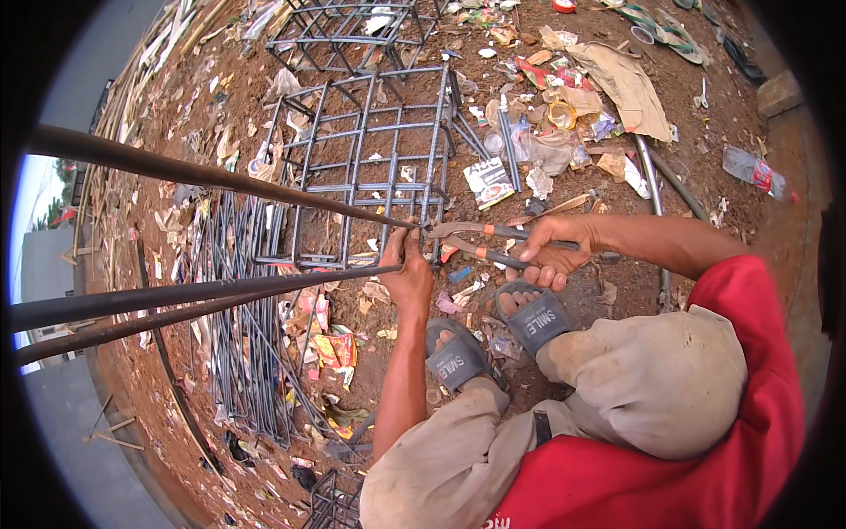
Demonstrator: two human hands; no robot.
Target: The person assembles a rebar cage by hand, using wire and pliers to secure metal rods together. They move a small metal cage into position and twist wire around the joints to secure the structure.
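Observation:
My right hand (553,251) is closed round the handles of a pair of pincers (480,242) with orange and black grips. The pincers' jaws meet the near right corner of a rebar cage (357,163) lying on the ground. Right beside the jaws, my left hand (408,269) has its fingers closed on the rebar at that corner; its fingertips are partly hidden. A long dark steel bar (220,176) slopes in from the left and ends by these fingers. Below it, another dark bar (176,300) reaches the left hand's wrist side.
A second rebar cage (352,35) lies farther off. Loose steel rods (251,353) are heaped at the left. Litter covers the red soil, with a plastic bottle (753,172) and flattened cardboard (621,84) at the right. My sandalled feet (538,317) are just below the pincers.

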